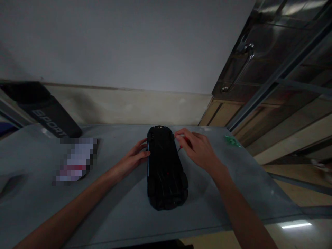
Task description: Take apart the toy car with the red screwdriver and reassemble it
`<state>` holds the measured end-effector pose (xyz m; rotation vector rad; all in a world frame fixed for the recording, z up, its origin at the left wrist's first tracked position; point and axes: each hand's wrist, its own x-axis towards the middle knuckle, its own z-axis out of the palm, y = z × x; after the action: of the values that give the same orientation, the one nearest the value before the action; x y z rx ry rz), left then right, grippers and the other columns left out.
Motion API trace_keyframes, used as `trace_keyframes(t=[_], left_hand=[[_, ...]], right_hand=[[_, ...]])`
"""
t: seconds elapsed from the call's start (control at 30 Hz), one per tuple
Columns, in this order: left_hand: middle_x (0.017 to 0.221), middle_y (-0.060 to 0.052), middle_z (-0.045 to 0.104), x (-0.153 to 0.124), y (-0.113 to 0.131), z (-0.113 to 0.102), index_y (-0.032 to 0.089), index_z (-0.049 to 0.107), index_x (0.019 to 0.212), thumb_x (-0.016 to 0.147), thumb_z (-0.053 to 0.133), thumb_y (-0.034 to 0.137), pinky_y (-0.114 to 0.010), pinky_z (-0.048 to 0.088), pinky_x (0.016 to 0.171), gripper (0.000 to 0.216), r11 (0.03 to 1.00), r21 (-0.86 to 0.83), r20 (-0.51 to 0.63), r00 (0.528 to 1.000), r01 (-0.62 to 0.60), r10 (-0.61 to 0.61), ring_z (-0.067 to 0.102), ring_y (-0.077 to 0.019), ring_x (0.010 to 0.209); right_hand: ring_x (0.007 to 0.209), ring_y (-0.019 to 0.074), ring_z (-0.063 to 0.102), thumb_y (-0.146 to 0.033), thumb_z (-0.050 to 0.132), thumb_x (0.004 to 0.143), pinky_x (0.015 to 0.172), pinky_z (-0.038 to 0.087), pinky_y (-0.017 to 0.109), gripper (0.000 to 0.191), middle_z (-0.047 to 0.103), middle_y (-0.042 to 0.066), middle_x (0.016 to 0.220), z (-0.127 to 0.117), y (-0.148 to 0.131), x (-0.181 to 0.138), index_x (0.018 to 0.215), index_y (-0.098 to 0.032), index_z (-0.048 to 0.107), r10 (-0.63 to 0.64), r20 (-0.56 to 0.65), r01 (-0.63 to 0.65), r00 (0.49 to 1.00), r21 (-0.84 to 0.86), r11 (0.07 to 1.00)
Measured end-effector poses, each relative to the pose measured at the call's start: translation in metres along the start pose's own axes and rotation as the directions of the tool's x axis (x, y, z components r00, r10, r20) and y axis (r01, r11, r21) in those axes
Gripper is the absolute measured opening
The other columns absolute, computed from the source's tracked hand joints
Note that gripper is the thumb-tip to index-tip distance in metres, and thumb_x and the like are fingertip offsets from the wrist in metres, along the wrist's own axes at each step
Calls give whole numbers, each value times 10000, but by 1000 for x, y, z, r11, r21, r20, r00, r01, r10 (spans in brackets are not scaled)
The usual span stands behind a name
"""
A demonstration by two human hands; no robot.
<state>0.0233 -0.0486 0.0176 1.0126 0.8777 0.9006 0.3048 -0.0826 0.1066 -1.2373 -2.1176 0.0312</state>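
Observation:
A black toy car [164, 167] lies lengthwise on the grey table [116, 200], its far end pointing at the wall. My left hand [135, 157] rests against the car's left side, fingers curled onto its blue-edged flank. My right hand [198, 148] is at the car's right side near the far end, fingers bent and pinched on something small and red that I cannot make out.
A black bottle [45, 110] marked "SPORT" leans at the table's back left. A blurred white and red item [76, 159] lies left of the car. A small green object [232, 141] sits at the right edge. A metal door [272, 58] stands to the right.

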Motion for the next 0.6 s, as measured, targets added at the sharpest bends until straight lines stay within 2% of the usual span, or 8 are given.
trace_keyframes(t=[0.1, 0.2, 0.3, 0.4, 0.5, 0.6], left_hand=[[1603, -85, 615, 3, -4, -3, 347, 638, 1542, 867, 875, 350, -516, 462, 1268, 716, 1000, 0, 10, 1000, -4, 4, 541, -371, 1542], [1576, -80, 630, 5, -6, -3, 346, 626, 1550, 855, 886, 363, -514, 482, 1253, 742, 1000, 3, 15, 1000, -9, 9, 544, -378, 1537], [1530, -86, 660, 5, -5, -1, 334, 642, 1525, 848, 887, 335, -520, 493, 1240, 720, 1000, -12, 14, 1000, -8, 8, 570, -380, 1504], [1486, -90, 675, 4, -3, 2, 322, 666, 1480, 850, 878, 290, -525, 476, 1251, 665, 999, -42, 3, 1000, -7, 7, 608, -351, 1454], [1457, -105, 674, 3, -2, 5, 295, 664, 1472, 838, 889, 274, -543, 469, 1254, 674, 997, -69, 25, 1000, -14, 16, 650, -328, 1391], [1442, -110, 681, 4, -3, 5, 289, 661, 1483, 833, 897, 273, -553, 465, 1257, 691, 995, -94, 49, 998, -34, 39, 668, -314, 1367]], right_hand=[[691, 202, 652, -226, 496, 1047, 741, 481, 327, 232, 660, -12, 735, -6, 0, 0, 1178, -242, 687, -28, 26, 27, 999, 32, 999], [667, 187, 621, -180, 539, 945, 706, 471, 313, 272, 650, -28, 735, -14, 3, 2, 1159, -255, 690, -5, 71, 1, 997, 55, 998], [603, 169, 580, -224, 543, 986, 637, 447, 296, 180, 632, -41, 698, -21, 4, 6, 1074, -262, 695, 72, 41, -76, 997, 122, 990], [670, 181, 640, -328, 556, 1068, 628, 460, 290, 146, 710, -9, 787, -20, -9, 11, 1079, -258, 684, 127, -32, -116, 991, 240, 964], [794, 198, 709, -402, 560, 1115, 689, 502, 291, 196, 760, 18, 890, -6, -32, 17, 1054, -256, 675, 69, 78, -91, 995, 338, 937], [833, 200, 723, -387, 547, 1134, 758, 518, 305, 204, 763, 18, 907, 9, -50, 22, 1031, -254, 663, -14, 213, -63, 977, 349, 935]])
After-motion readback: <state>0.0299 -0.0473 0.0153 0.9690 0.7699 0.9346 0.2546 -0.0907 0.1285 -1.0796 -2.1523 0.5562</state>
